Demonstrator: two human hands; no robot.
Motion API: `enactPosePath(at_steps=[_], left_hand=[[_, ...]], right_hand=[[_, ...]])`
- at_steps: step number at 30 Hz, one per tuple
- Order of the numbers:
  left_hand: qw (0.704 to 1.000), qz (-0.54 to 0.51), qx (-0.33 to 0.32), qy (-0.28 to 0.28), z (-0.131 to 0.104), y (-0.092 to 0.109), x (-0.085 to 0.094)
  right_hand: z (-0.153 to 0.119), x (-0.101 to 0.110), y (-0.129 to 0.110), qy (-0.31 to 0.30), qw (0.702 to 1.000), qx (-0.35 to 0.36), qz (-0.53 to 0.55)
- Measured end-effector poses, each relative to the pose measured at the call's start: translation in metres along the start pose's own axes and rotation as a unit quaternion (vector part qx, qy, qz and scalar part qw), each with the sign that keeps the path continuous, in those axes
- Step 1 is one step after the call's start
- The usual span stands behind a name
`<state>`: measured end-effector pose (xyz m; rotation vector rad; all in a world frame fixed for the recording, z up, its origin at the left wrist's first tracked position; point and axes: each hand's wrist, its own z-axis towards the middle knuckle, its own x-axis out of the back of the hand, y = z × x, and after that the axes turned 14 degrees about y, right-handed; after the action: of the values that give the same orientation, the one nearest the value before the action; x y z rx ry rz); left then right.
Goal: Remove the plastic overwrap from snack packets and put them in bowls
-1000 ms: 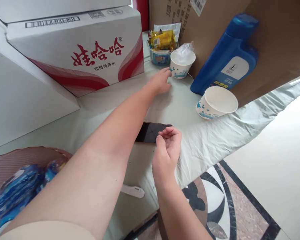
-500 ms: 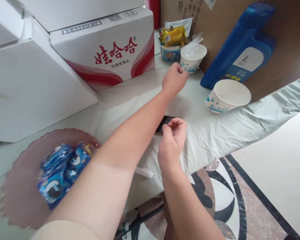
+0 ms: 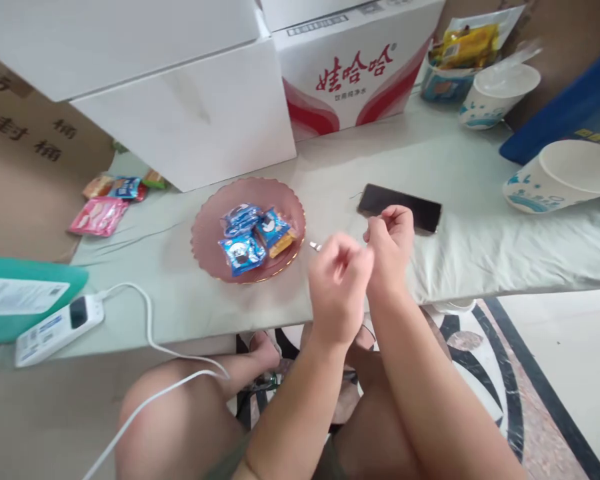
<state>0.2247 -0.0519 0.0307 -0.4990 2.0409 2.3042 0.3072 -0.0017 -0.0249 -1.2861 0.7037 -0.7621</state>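
Note:
My left hand (image 3: 339, 287) is closed, with curled fingers, above the front edge of the cloth-covered table (image 3: 260, 303). Close beside it on the right, my right hand (image 3: 391, 250) is also closed, in front of a dark phone (image 3: 403, 205). What either hand pinches, if anything, is too small to make out. To the left lies a pink scalloped plate (image 3: 213, 207) bearing several blue snack packets (image 3: 243, 253) and a yellow one. A small whitish tip (image 3: 315, 246) shows between the plate and my left hand.
White cartons (image 3: 195, 113) and a red-and-white box (image 3: 350, 87) line the back. Paper cups (image 3: 540, 190) and a blue bottle (image 3: 565, 110) stand right. Snack packets (image 3: 100, 215), a green container (image 3: 20, 300) and a power strip (image 3: 60, 330) with a white cable are left.
The view has swung left. My left hand has come back from the paper cup at the rear to beside my right hand. The plate and phone now show uncovered by my left arm.

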Motion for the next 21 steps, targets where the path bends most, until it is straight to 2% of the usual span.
enactPosePath(at_steps=[2, 4, 6, 8, 11, 14, 17, 19, 21], left_hand=[[1.0, 0.011, 0.011, 0.014, -0.021, -0.013, 0.05], [0.998, 0.068, -0.003, 0.001, -0.023, -0.015, 0.089], [0.992, 0.119, -0.045, -0.015, -0.009, -0.003, 0.117], [0.984, 0.147, -0.101, -0.023, 0.014, 0.016, 0.137], [0.971, 0.18, -0.155, -0.03, 0.048, 0.037, 0.162], [0.952, 0.225, -0.206, -0.006, 0.067, 0.034, 0.183], [0.914, 0.264, -0.306, 0.028, 0.068, 0.018, 0.195], [0.887, 0.264, -0.377, 0.025, 0.063, 0.008, 0.195], [0.88, 0.249, -0.405, 0.005, 0.058, 0.001, 0.188]], right_hand=[[-0.015, -0.01, 0.0, 0.002, 1.0, -0.007, 0.029], [-0.029, -0.019, -0.002, -0.001, 0.998, -0.009, 0.056], [-0.04, -0.026, -0.004, -0.017, 0.998, 0.003, 0.06], [-0.049, -0.031, -0.006, -0.032, 0.998, 0.013, 0.056], [-0.058, -0.042, -0.004, -0.053, 0.997, 0.024, 0.059], [-0.065, -0.054, -0.001, -0.074, 0.995, 0.046, 0.048], [-0.066, -0.062, -0.002, -0.071, 0.993, 0.082, 0.04], [-0.061, -0.062, -0.002, -0.066, 0.992, 0.098, 0.044], [-0.047, -0.057, 0.001, -0.055, 0.992, 0.104, 0.037]])
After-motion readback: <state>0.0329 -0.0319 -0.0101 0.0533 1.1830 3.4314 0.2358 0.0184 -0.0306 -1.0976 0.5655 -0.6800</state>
